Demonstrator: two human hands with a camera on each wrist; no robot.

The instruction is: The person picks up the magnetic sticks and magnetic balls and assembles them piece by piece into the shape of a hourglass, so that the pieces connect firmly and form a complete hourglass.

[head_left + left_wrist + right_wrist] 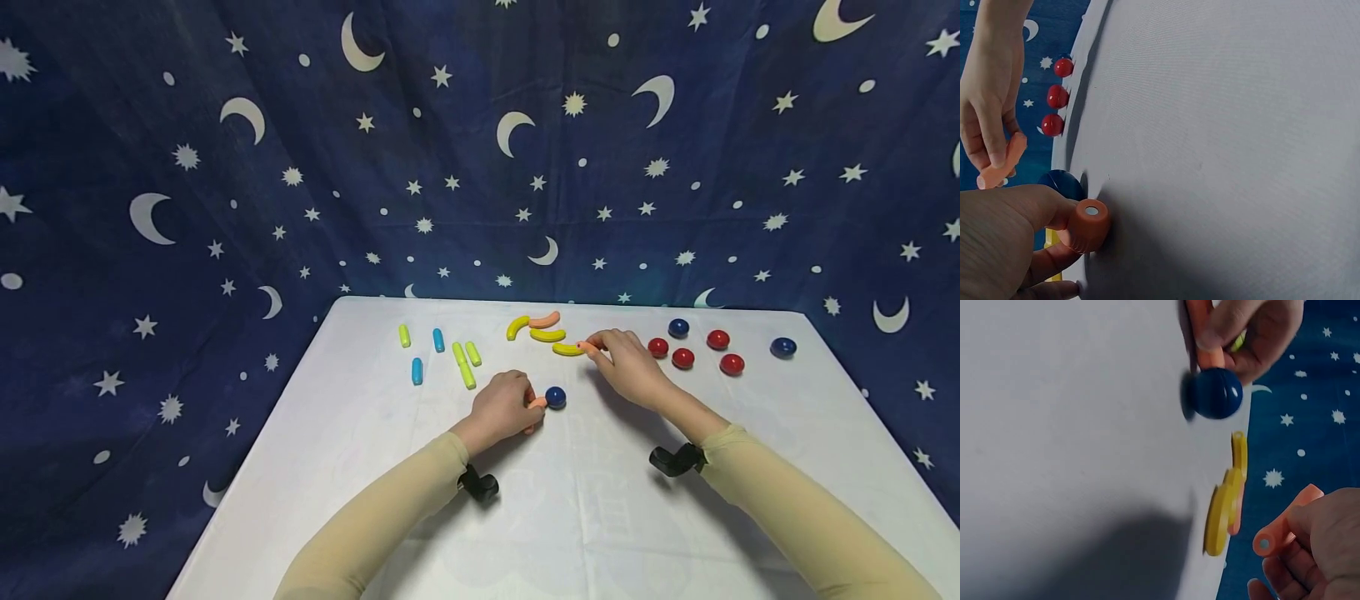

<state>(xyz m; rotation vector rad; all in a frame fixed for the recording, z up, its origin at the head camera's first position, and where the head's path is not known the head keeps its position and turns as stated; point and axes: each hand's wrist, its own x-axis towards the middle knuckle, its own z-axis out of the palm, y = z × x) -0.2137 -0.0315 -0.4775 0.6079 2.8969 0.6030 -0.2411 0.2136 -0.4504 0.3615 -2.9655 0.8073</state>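
Observation:
Near the middle of the white table (600, 517), my left hand (501, 404) pinches an orange rod (1088, 234) with a small shiny disc in its end face. A dark blue ball (556, 397) sits against the rod's other end, at the table surface. My right hand (630, 367), farther back and to the right, holds a second, curved orange rod (1285, 525) between thumb and fingers, raised off the table. Just left of that hand lie curved yellow rods (547, 336), together with another curved orange rod (544, 320).
Several red balls (682, 358) are at the back right, with blue balls (783, 347) among and beside them. Toward the back left lie short yellow-green rods (473, 353) and two blue rods (417, 372). Behind the table hangs a dark blue curtain (465, 150) with moons and stars.

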